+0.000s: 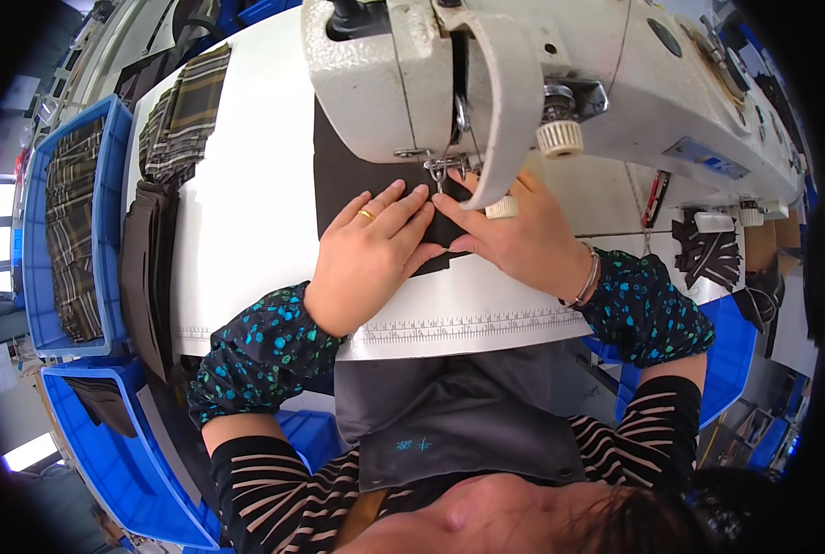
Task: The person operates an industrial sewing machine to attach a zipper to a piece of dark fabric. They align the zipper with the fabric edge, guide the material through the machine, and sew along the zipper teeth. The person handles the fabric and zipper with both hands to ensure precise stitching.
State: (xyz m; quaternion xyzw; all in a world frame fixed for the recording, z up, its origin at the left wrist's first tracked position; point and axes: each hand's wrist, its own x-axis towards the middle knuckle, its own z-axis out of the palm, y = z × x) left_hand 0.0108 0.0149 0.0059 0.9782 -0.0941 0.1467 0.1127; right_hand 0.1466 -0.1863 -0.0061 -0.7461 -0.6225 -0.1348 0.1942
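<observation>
Dark brown fabric (334,198) lies on the white table beneath the needle area of a white sewing machine (366,88). My left hand (362,254) rests flat on it, fingers stretched toward the presser foot (438,175), a ring on one finger. From the other side my right hand (537,240) presses the fabric with its index finger and thumb extended. Its other fingers are partly hidden behind the machine's curved white guard (508,102). The two thumbs nearly meet just below the presser foot. Both hands lie very close to the needle area.
Plaid pieces (186,115) and folded dark pieces (147,268) are stacked at the table's left. Beyond them stand blue bins (117,231). At right lie a red-and-black slim tool (655,198) and striped scraps (708,254). A ruler strip (468,329) follows the near edge.
</observation>
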